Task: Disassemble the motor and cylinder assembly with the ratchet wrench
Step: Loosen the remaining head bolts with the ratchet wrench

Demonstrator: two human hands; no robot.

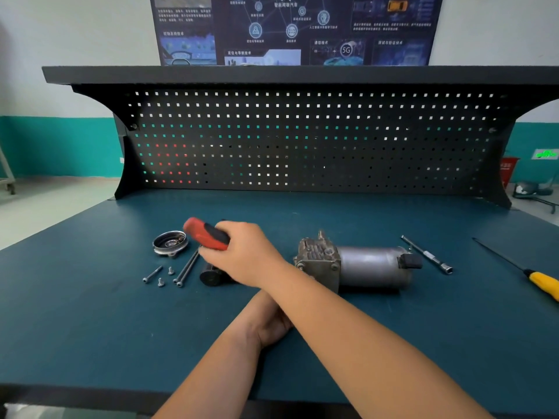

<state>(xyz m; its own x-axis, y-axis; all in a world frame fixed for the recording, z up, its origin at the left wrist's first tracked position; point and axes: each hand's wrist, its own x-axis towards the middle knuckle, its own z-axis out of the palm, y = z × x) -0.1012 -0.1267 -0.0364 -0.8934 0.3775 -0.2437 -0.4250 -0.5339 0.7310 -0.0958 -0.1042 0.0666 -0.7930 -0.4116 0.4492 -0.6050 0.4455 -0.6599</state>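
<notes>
Two-handed at the blue-green bench (90,313), forearms crossed. Grips the red-and-black handle of the ratchet wrench (205,235) with right hand (245,255), fingers curled round it, just above a black cylinder (210,277) lying on the mat. Tucks left hand (269,322) under the right forearm; cannot tell its grip. Shows motor and cylinder assembly (354,264) lying on its side right of centre, with round metal cap (170,242), loose screws (152,274) and long bolts (187,267) at left, extension bar (426,254) and yellow screwdriver (544,281) at right.

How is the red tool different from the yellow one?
The ratchet wrench has a red and black handle; the screwdriver has a yellow one. The right hand grips the wrench on the left; the screwdriver lies untouched at the far right. The screwdriver's thin shaft shows; the wrench's head is hidden. Both are hand tools.
</notes>
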